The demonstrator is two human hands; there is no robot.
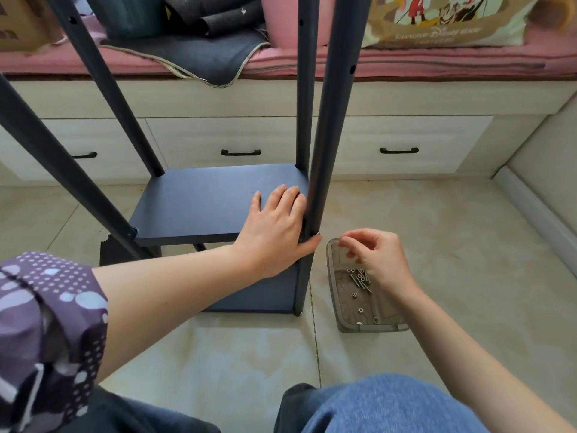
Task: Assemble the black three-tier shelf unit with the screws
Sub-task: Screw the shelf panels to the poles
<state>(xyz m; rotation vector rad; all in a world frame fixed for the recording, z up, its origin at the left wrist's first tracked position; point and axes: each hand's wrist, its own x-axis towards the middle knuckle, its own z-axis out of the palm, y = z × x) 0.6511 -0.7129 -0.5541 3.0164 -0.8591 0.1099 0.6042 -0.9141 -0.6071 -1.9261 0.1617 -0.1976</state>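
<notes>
1. I see my left hand (pixel 274 226) lying flat on the middle shelf board (pixel 199 204), its thumb hooked round the near right post (pixel 327 120).
2. My right hand (pixel 374 257), fingertips pinched together, hovers over the screw tray (pixel 343 320); I cannot tell if it holds a screw.
3. Two boards look mounted; the top tier seems left.

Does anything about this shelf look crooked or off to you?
Yes. The near right post leans against the upright far post instead of standing parallel. The left hand rests at its base on the shelf board.
</notes>
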